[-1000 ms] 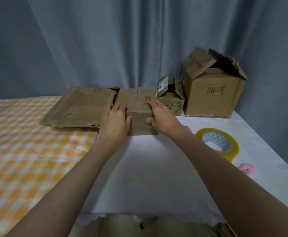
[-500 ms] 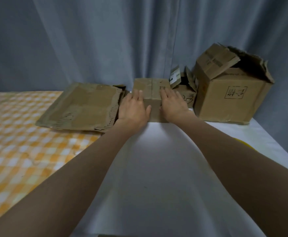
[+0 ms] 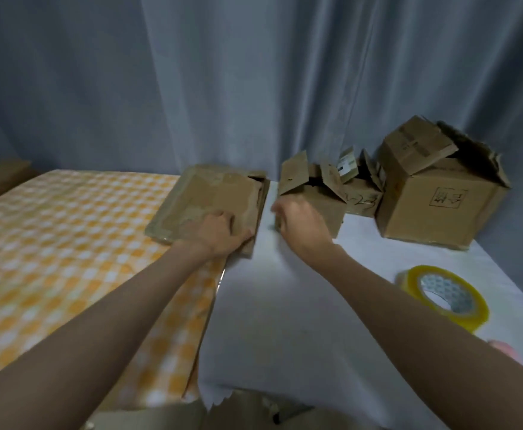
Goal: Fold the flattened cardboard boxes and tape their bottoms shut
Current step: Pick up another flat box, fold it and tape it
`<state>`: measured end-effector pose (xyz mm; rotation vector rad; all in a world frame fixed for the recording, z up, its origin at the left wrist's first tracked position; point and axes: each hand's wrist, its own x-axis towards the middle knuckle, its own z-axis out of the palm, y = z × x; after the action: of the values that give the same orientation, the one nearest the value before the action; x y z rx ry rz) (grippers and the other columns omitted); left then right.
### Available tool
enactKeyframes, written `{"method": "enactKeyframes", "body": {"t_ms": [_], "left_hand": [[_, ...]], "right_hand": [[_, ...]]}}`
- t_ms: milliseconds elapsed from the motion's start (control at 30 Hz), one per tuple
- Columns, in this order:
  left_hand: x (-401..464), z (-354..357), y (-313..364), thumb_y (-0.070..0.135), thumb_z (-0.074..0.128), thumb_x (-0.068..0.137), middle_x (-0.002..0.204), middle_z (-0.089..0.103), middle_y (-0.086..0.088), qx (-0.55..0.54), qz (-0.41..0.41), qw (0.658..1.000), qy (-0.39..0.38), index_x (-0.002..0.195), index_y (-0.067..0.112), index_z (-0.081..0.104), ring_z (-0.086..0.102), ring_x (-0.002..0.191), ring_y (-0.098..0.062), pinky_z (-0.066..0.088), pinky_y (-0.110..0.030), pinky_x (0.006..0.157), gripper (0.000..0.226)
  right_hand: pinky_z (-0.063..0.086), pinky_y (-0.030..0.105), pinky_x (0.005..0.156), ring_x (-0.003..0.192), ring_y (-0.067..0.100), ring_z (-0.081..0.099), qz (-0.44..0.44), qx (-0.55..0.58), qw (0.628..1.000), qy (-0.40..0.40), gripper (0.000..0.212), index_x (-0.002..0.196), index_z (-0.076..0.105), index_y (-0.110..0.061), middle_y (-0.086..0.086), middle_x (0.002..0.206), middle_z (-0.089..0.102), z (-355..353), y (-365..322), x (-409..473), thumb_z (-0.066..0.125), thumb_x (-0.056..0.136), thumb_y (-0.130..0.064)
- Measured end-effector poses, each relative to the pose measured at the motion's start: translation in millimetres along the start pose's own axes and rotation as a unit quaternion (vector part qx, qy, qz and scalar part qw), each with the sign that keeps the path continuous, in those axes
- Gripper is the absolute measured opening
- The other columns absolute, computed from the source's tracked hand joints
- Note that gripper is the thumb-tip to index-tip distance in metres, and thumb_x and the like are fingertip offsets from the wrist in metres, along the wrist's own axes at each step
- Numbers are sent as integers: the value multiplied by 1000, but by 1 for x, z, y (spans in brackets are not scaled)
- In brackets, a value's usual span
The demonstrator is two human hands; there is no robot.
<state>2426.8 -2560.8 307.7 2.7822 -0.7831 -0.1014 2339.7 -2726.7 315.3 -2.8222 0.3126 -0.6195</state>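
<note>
Behind the table hangs a grey curtain [image 3: 254, 88], and under my arms lie an orange checked cloth [image 3: 52, 243] and a white cloth [image 3: 285, 305]. At the far right stands the big box [image 3: 437, 200], flaps up, with a smaller marked box [image 3: 362, 197] just beside it. My left hand [image 3: 220, 232] rests on the flattened boxes [image 3: 210, 200], fingers wrapping the stack's near edge. My right hand [image 3: 300, 225] is blurred against the small folded box [image 3: 319, 200], its flaps standing open; whether it grips, I cannot tell. Near my right forearm lies the yellow tape roll [image 3: 443, 296], and a pink thing [image 3: 502, 349] peeks out beyond it.
</note>
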Motion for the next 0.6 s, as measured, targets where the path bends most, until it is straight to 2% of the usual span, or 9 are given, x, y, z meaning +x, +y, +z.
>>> {"method": "enactKeyframes", "body": {"t_ms": [100, 167, 233, 333, 400, 500, 600], "left_hand": [[-14, 12, -13, 84, 39, 81, 149, 43, -8, 35, -15, 999, -27, 145, 15, 42, 45, 131, -34, 39, -46, 107, 93], [-20, 17, -10, 88, 41, 75, 145, 42, -8, 59, -17, 998, -20, 143, 14, 41, 43, 131, -34, 39, -46, 106, 101], [-22, 18, 1, 91, 42, 71, 141, 42, -12, 85, -37, 996, -10, 141, 10, 39, 42, 130, -37, 39, -46, 103, 107], [-13, 24, 18, 82, 50, 75, 134, 43, -18, 145, -61, 988, -1, 137, 6, 37, 46, 123, -42, 45, -45, 98, 99], [-6, 25, 25, 73, 54, 80, 128, 45, -19, 175, -65, 982, 0, 133, 5, 39, 51, 117, -43, 50, -45, 93, 87], [1, 25, 28, 67, 52, 84, 127, 45, -19, 187, -68, 980, -21, 133, 8, 40, 52, 116, -41, 52, -44, 91, 78], [5, 20, 25, 66, 50, 87, 133, 45, -20, 154, -69, 986, -16, 134, 9, 43, 50, 120, -36, 46, -41, 97, 74]], "right_hand": [[53, 41, 92, 107, 31, 63, 59, 56, 988, -130, 39, 123, 66, -13, 13, 117, 66, 31, -13, 0, 51, 91, 3], [53, 32, 83, 101, 28, 63, 83, 106, 977, -166, 27, 106, 72, -9, 13, 107, 69, 49, -20, 1, 55, 87, 2], [48, 27, 73, 94, 25, 61, 128, 164, 964, -164, 15, 88, 71, -9, 10, 95, 68, 59, -23, 4, 59, 85, -1], [50, 32, 89, 103, 24, 63, 211, 268, 932, -125, 26, 100, 74, -4, 11, 106, 70, 66, -17, 10, 51, 89, 3], [51, 34, 91, 94, 21, 62, 230, 322, 910, -122, 24, 98, 73, -2, 8, 95, 68, 65, -12, 10, 52, 90, 6], [53, 31, 71, 71, 19, 59, 250, 394, 876, -123, 24, 95, 70, 1, 10, 82, 65, 59, -9, 8, 50, 88, 12], [52, 33, 66, 64, 19, 58, 270, 423, 858, -107, 24, 96, 64, 0, 18, 82, 64, 56, -11, 10, 48, 87, 14]]}}
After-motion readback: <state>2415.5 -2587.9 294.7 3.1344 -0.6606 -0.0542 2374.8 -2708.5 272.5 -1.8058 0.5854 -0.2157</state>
